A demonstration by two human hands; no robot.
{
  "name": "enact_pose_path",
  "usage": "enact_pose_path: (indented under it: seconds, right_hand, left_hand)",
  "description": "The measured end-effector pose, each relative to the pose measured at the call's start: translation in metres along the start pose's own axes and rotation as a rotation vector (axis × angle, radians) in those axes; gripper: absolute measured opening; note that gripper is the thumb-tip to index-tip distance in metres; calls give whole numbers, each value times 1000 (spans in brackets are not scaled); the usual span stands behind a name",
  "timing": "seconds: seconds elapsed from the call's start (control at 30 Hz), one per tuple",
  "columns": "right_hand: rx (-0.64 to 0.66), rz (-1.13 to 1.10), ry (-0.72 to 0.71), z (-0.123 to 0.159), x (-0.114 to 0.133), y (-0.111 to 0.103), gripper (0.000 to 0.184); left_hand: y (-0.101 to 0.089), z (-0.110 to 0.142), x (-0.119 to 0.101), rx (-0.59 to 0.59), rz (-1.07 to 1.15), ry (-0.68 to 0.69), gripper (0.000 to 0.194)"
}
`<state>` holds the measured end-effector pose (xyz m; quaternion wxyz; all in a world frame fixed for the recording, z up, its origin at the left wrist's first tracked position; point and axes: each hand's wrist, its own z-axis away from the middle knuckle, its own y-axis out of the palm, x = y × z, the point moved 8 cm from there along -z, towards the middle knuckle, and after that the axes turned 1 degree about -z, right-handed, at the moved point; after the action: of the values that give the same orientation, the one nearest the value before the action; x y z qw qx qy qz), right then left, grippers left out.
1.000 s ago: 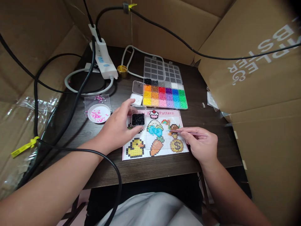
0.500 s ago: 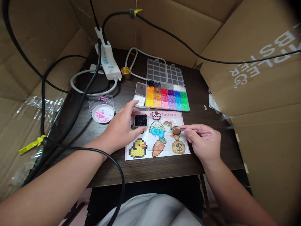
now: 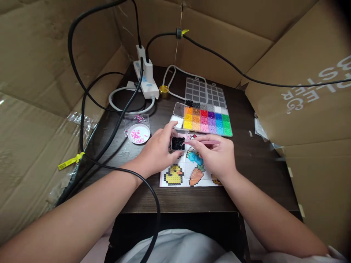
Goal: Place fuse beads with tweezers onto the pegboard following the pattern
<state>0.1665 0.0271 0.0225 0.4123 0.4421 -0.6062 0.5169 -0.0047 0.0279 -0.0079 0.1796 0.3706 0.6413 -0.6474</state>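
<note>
My left hand (image 3: 161, 148) grips a small clear box of black beads (image 3: 178, 143) between thumb and fingers, above the pattern sheet. In my right hand (image 3: 215, 155) is a pair of pink tweezers (image 3: 204, 142), its tips at the black beads in the box. Under both hands lies the bead pattern sheet (image 3: 172, 176), with a yellow chick, an orange carrot and a light-blue figure showing. Part of the sheet is hidden by my right hand. Just behind the left fingertips sits a small box of white beads (image 3: 177, 121).
A sorted bead case (image 3: 207, 118) with its lid open stands behind the sheet. At left, a white dish (image 3: 139, 134) of pink beads rests partly on a pegboard (image 3: 128, 122). A power strip (image 3: 146, 82), a gold cup (image 3: 164, 91) and a black cable (image 3: 134, 171) are around; cardboard walls (image 3: 219, 22) enclose the table.
My right hand has moved left with the tweezers, from the right side of the pattern sheet to the box of black beads. The head view has shifted, so the scene sits further right.
</note>
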Motion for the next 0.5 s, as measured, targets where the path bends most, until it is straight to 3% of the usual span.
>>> enact_pose_path:
  seconds: [0.37,0.5]
  right_hand:
    - [-33,-6,96,2,-9,-12,20]
    - [-83,-59,108,2,-10,-30,22]
  left_hand:
    - [-2,-1,-1,-9,-9,-6,83]
    - [-3,-2,-1,2,-3,-18,83]
